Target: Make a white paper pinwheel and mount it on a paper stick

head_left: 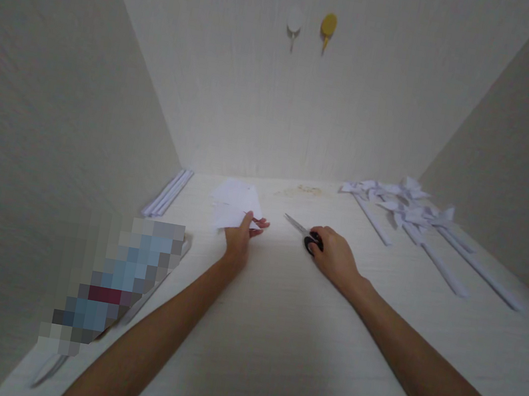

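My left hand (pixel 242 235) pinches the near edge of a white sheet of paper (pixel 233 205) that lies on a small stack on the pale wooden table (pixel 274 321). My right hand (pixel 333 253) rests on the black handles of a pair of scissors (pixel 300 229). Their closed blades lie flat on the table and point away to the left, toward the paper. The two hands are about a hand's width apart.
Several white paper pinwheels on rolled paper sticks (pixel 413 219) lie at the back right. A bundle of white paper sticks (pixel 168 193) lies along the left wall. A blurred-out object (pixel 122 275) sits at the near left. Two hooks (pixel 311 25) hang on the back wall.
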